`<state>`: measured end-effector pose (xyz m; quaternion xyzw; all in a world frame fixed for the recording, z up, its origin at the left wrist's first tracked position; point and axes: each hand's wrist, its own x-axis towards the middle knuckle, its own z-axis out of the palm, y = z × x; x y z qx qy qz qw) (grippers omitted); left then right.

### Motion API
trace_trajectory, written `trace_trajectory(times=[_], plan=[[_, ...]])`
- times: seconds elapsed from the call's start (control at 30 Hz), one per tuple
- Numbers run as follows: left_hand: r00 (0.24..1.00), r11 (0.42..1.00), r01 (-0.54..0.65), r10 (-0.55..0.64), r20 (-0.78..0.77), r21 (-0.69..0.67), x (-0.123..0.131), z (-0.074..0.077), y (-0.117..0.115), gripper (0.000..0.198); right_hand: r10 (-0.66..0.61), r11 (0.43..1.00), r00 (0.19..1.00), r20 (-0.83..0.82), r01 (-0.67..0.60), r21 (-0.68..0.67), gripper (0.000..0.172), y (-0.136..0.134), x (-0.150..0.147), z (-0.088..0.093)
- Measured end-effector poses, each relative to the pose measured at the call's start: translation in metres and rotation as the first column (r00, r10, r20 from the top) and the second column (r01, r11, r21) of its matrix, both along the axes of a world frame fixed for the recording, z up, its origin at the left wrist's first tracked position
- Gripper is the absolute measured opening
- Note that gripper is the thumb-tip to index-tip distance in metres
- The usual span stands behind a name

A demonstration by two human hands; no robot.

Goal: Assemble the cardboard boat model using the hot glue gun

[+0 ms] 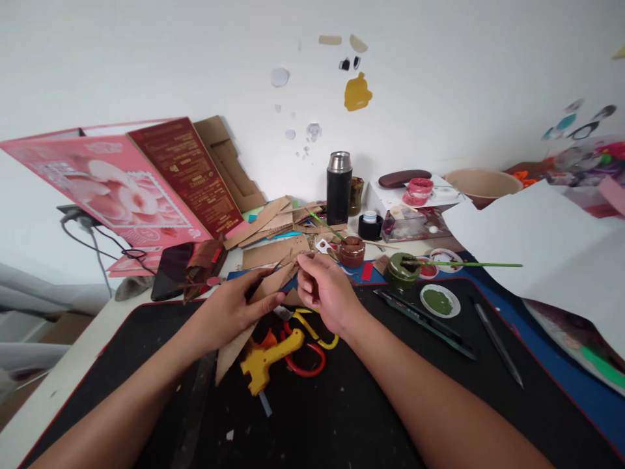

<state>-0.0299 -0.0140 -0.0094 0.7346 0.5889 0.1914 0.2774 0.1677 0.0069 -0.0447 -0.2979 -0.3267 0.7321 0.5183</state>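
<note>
My left hand is closed around a long, pointed piece of cardboard, thumb on its near face. The lower tip of the cardboard slants out beneath my palm. At the upper end my right hand pinches the cardboard's edge with curled fingers; exactly what lies between the fingertips is partly hidden. Just below my hands, a yellow hot glue gun rests on the black mat, a glue stick poking out of it. Scissors with red and yellow handles lie beside and partly under the glue gun.
Cardboard scraps are piled behind my hands. Paint jars, brown and green, hold brushes. A black thermos stands at the wall. On the right lie a dark green cutter and a pen; a pink box stands left.
</note>
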Motion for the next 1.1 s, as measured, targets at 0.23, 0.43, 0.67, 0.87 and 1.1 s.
trace_trajectory(times=[0.23,0.43,0.67,0.87,1.1], plan=[[0.935,0.986,-0.038,0.091,0.343,-0.160,-0.010,0.004,0.007,0.079,-0.087,0.996,0.994,0.071,0.087,-0.002,0.032,0.004,0.002,0.000],[0.635,0.914,-0.045,0.338,0.695,-0.404,-0.008,-0.003,0.004,0.071,-0.152,0.988,0.982,0.111,0.150,0.026,0.025,0.004,0.000,0.000],[0.593,0.902,0.032,0.329,0.735,-0.430,-0.002,0.006,0.001,0.070,-0.160,0.987,0.974,0.162,0.153,0.057,0.026,0.002,-0.001,0.001],[0.554,0.901,0.017,0.352,0.754,-0.433,-0.006,0.004,0.004,0.072,-0.117,0.991,0.978,0.173,0.104,0.087,0.029,0.000,-0.007,-0.004],[0.505,0.904,0.016,0.361,0.784,-0.427,-0.012,0.003,0.008,0.066,-0.039,0.997,0.988,0.152,0.029,0.072,0.031,-0.005,-0.009,-0.005]])
